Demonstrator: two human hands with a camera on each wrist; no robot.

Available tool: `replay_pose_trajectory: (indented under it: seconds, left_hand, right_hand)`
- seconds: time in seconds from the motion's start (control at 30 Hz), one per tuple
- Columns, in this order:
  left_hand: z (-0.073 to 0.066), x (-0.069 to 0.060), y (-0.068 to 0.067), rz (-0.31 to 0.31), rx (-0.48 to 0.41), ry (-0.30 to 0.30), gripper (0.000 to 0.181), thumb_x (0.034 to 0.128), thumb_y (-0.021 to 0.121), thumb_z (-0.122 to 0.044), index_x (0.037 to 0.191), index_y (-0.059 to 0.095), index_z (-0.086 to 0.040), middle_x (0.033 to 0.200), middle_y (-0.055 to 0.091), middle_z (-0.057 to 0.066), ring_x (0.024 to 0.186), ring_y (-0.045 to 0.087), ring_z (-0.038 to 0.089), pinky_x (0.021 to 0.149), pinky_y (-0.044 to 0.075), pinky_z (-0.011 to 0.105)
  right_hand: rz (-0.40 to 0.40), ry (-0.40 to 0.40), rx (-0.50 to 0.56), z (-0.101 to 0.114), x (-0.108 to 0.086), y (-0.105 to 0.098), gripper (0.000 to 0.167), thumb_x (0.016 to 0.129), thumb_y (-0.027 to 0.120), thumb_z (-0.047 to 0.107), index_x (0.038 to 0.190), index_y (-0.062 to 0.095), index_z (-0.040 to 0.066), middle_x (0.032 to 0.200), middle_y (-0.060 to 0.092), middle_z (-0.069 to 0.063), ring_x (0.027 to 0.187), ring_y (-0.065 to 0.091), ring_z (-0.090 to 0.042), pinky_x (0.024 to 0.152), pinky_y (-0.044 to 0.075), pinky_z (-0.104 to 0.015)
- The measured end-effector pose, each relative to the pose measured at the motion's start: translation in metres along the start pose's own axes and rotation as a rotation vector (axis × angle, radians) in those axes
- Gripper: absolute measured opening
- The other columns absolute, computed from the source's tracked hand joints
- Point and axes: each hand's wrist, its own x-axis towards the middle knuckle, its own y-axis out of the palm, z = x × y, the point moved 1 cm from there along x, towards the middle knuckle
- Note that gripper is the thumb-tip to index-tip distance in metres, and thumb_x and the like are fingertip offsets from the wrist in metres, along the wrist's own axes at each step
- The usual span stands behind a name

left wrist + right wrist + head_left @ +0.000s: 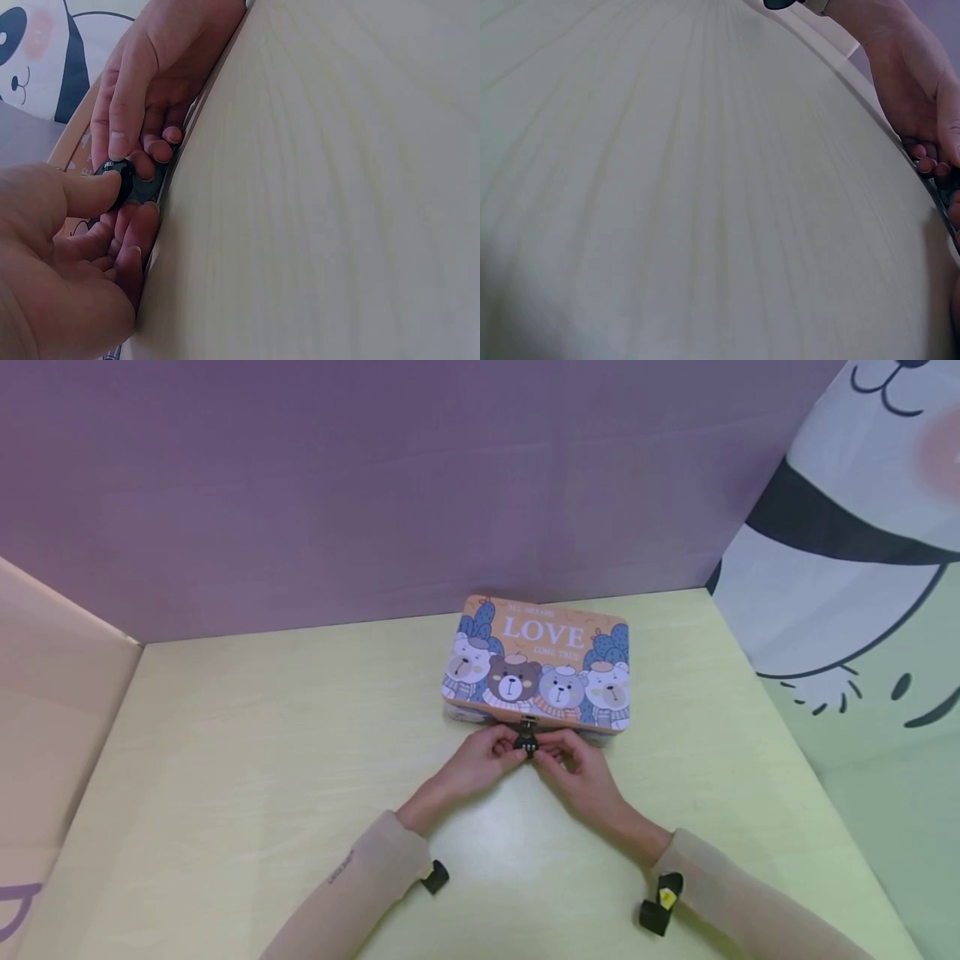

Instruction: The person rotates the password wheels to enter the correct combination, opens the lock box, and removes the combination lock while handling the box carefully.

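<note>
A small black combination padlock (pixel 527 744) with a row of light marks hangs at the front clasp (pixel 528 722) of a closed tin box (pixel 551 664) printed with bears and "LOVE". My left hand (pixel 477 762) pinches the padlock from the left, thumb on top in the left wrist view, where the dark lock (pixel 125 182) is partly covered. From the other side my right hand (pixel 583 774) holds it with thumb and fingers. The right wrist view catches my left hand (pixel 919 90) at the right edge; the lock is mostly hidden there.
The box stands on a pale wooden table (pixel 285 752), near its back edge. Behind rises a purple backdrop (pixel 360 493). A panda-printed sheet (pixel 847 602) hangs on the right and a pale panel (pixel 60 710) on the left.
</note>
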Motion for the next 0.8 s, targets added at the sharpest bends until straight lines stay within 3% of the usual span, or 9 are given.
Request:
replay_pose_trajectory:
  seconds: [0.33,0.8]
  left_hand:
    - [0.0001,0.0002,0.0002,0.000,0.006,-0.006,0.019,0.0996,0.067,-0.018,0.112,0.067,-0.004,0.100,0.065,0.005,0.090,0.060,0.018,0.085,0.054,0.033]
    - [-0.0015,0.0003,0.0005,-0.004,0.014,-0.024,0.015,0.1011,0.065,-0.019,0.110,0.068,-0.007,0.099,0.066,0.004,0.090,0.060,0.018,0.085,0.053,0.033]
  right_hand:
    - [-0.001,-0.017,0.006,-0.0001,0.0005,0.0007,0.024,0.095,0.066,-0.007,0.118,0.065,-0.002,0.104,0.069,-0.015,0.092,0.063,-0.005,0.084,0.056,-0.022]
    - [0.000,-0.005,-0.009,0.0011,-0.0001,-0.0004,0.022,0.096,0.068,0.000,0.118,0.066,-0.001,0.104,0.069,-0.013,0.092,0.064,-0.011,0.083,0.056,-0.023]
